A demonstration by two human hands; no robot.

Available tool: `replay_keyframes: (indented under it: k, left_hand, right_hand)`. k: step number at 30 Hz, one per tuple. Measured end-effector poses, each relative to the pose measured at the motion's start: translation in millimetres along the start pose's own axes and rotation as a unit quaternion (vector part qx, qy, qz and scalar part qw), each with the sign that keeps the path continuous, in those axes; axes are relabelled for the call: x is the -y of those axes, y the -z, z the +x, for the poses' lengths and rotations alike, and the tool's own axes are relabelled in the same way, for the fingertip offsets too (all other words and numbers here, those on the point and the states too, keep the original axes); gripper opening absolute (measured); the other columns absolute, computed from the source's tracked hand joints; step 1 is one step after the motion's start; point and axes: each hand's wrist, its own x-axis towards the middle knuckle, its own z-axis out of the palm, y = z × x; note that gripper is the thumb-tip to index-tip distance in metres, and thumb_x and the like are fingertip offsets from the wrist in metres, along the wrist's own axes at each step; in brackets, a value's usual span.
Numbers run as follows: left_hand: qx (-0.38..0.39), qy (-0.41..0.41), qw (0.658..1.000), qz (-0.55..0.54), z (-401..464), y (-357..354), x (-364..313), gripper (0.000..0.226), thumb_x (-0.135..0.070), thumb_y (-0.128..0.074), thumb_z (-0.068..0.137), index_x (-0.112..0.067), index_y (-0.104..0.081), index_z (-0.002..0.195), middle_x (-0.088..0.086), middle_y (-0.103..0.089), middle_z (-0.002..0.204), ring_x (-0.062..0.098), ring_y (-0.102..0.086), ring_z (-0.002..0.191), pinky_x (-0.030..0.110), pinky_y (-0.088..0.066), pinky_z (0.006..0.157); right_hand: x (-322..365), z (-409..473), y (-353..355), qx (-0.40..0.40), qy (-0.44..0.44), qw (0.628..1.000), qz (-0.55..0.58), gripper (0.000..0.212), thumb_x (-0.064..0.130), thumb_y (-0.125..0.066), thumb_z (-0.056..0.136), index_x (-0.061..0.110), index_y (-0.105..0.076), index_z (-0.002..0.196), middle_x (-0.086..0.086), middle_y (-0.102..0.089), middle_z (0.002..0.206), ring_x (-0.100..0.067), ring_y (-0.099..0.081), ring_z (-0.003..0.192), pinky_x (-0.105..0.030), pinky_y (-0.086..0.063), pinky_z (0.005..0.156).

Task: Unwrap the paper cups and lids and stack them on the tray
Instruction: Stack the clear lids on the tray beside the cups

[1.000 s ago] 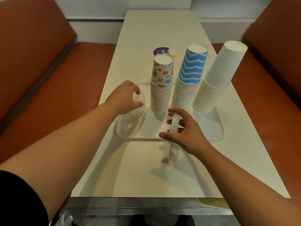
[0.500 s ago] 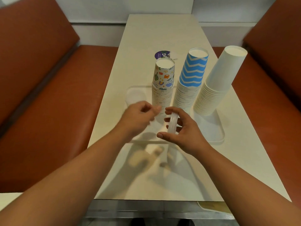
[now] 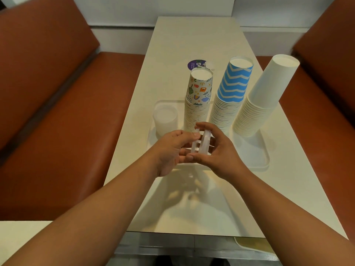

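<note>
Holding small bunch of translucent plastic lids (image 3: 201, 144) edge-up | left hand (image 3: 172, 148) and right hand (image 3: 221, 150) both pinch it; peel one off squarely; carry to translucent lid stack (image 3: 165, 120) at white tray's (image 3: 257, 158) far left

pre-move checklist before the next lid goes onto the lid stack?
1. Lids held in right hand: ok.
2. Left hand has a grip on the front lid: ok, thumb and fingers pinch it.
3. Single lid separated: cannot tell.
4. Lid stack on tray, top uncovered: ok.
5. Path to stack free: ok.
6. Patterned cup stack beside it upright: ok.
</note>
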Motion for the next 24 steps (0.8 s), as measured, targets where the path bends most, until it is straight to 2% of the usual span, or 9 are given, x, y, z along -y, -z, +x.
replay_keyframes:
  k: [2, 4, 7, 8, 10, 11, 12, 18, 24]
  left_hand:
    - [-0.01, -0.019, 0.999, 0.038, 0, 6, -4, 0.016, -0.018, -0.067, 0.088, -0.006, -0.059, 0.097, 0.013, -0.07, 0.09, 0.028, -0.067, 0.078, 0.043, -0.055, 0.078]
    - [-0.024, -0.05, 0.996, 0.073, 2, 15, -14, 0.012, -0.015, -0.071, 0.084, -0.01, -0.061, 0.088, 0.01, -0.068, 0.087, 0.029, -0.065, 0.08, 0.048, -0.053, 0.083]
    - [-0.101, -0.14, 0.969, 0.177, 11, 31, -36, 0.022, -0.032, -0.079, 0.069, -0.023, -0.066, 0.084, 0.0, -0.066, 0.087, 0.025, -0.062, 0.085, 0.041, -0.051, 0.078]
    - [-0.144, -0.163, 0.938, 0.27, 16, 37, -44, 0.025, -0.037, -0.078, 0.071, -0.027, -0.068, 0.091, -0.004, -0.065, 0.093, 0.02, -0.061, 0.089, 0.035, -0.049, 0.079]
    - [-0.214, -0.18, 0.825, 0.491, 29, 47, -54, 0.035, -0.038, -0.072, 0.082, -0.026, -0.063, 0.114, -0.004, -0.06, 0.114, 0.015, -0.055, 0.104, 0.025, -0.04, 0.083]
    - [-0.215, -0.181, 0.783, 0.555, 36, 52, -58, 0.04, -0.038, -0.068, 0.086, -0.023, -0.059, 0.122, -0.003, -0.057, 0.125, 0.017, -0.054, 0.111, 0.023, -0.036, 0.085]
    - [-0.203, -0.174, 0.761, 0.591, 44, 57, -60, 0.044, -0.038, -0.066, 0.088, -0.021, -0.056, 0.127, -0.002, -0.054, 0.134, 0.019, -0.054, 0.115, 0.023, -0.035, 0.085]
    - [-0.146, -0.14, 0.732, 0.65, 69, 68, -49, 0.047, -0.044, -0.063, 0.09, -0.019, -0.054, 0.129, -0.002, -0.051, 0.141, 0.021, -0.055, 0.113, 0.025, -0.036, 0.084]
    - [-0.116, -0.15, 0.694, 0.695, 72, 71, -44, 0.042, -0.046, -0.061, 0.092, -0.018, -0.054, 0.122, 0.002, -0.041, 0.152, 0.024, -0.045, 0.132, 0.033, -0.037, 0.103]
  right_hand:
    - [1, -1, 1, -0.015, -0.004, 1.0, 0.021, 0.084, 0.044, -0.091, 0.054, 0.031, -0.053, 0.129, 0.009, -0.059, 0.124, -0.011, -0.065, 0.109, -0.032, -0.057, 0.088]
    - [1, -2, 2, -0.035, -0.014, 0.999, 0.028, 0.079, 0.042, -0.087, 0.056, 0.032, -0.053, 0.127, 0.008, -0.058, 0.124, -0.007, -0.065, 0.107, -0.038, -0.058, 0.088]
    - [-1, -4, 3, -0.05, -0.028, 0.998, 0.022, 0.075, 0.041, -0.083, 0.059, 0.036, -0.051, 0.127, 0.009, -0.058, 0.123, -0.004, -0.066, 0.103, -0.041, -0.059, 0.085]
    - [-2, -4, 3, -0.051, -0.031, 0.998, 0.026, 0.073, 0.04, -0.084, 0.061, 0.037, -0.05, 0.126, 0.009, -0.058, 0.123, -0.005, -0.066, 0.103, -0.042, -0.06, 0.083]
    - [-5, -5, 3, -0.05, -0.039, 0.998, 0.027, 0.067, 0.032, -0.087, 0.067, 0.036, -0.051, 0.123, 0.01, -0.058, 0.124, -0.007, -0.065, 0.104, -0.042, -0.06, 0.082]
    - [-7, -4, 3, -0.048, -0.042, 0.998, 0.024, 0.063, 0.028, -0.087, 0.069, 0.035, -0.052, 0.121, 0.011, -0.058, 0.124, -0.006, -0.065, 0.105, -0.039, -0.06, 0.081]
    - [-8, -4, 3, -0.045, -0.043, 0.998, 0.021, 0.06, 0.027, -0.087, 0.07, 0.034, -0.053, 0.119, 0.01, -0.058, 0.124, -0.006, -0.064, 0.106, -0.036, -0.06, 0.08]
    - [-10, -6, 8, -0.031, -0.053, 0.998, 0.004, 0.057, 0.027, -0.087, 0.071, 0.033, -0.054, 0.117, 0.003, -0.059, 0.123, -0.002, -0.063, 0.106, -0.021, -0.056, 0.072]
    - [-10, -6, 11, -0.028, -0.063, 0.998, -0.004, 0.06, 0.031, -0.087, 0.069, 0.036, -0.053, 0.118, 0.002, -0.06, 0.125, -0.004, -0.063, 0.109, -0.02, -0.056, 0.075]
